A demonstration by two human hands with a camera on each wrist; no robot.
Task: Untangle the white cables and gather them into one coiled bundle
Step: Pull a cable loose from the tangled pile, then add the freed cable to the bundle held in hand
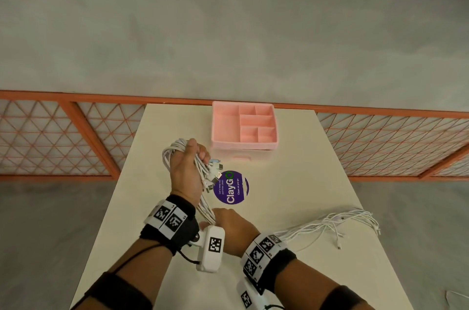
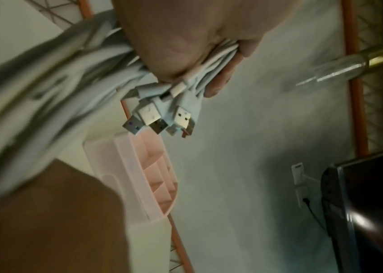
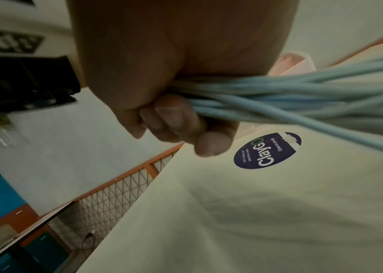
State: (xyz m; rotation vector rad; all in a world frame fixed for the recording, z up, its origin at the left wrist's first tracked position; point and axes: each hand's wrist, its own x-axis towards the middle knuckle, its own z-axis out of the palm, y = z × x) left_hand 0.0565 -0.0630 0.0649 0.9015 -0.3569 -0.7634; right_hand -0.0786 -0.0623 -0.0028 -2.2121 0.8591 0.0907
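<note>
My left hand (image 1: pixel 189 170) is raised above the table and grips a coil of white cables (image 1: pixel 169 155), its fingers curled round the strands. Several USB plugs (image 2: pixel 162 118) stick out below its fingers (image 2: pixel 221 81). From the coil the strands run down to my right hand (image 1: pixel 229 226), which holds them in a closed fist (image 3: pixel 172 122) as a thick bunch (image 3: pixel 302 99). Behind my right wrist the loose ends of the cables (image 1: pixel 337 223) fan out flat on the table at the right.
A pink compartment organiser (image 1: pixel 243 127) stands at the table's far edge. A round purple ClayGo sticker (image 1: pixel 232 190) lies on the cream table (image 1: pixel 291 183) just right of my left hand. An orange lattice railing (image 1: pixel 76 137) runs behind the table.
</note>
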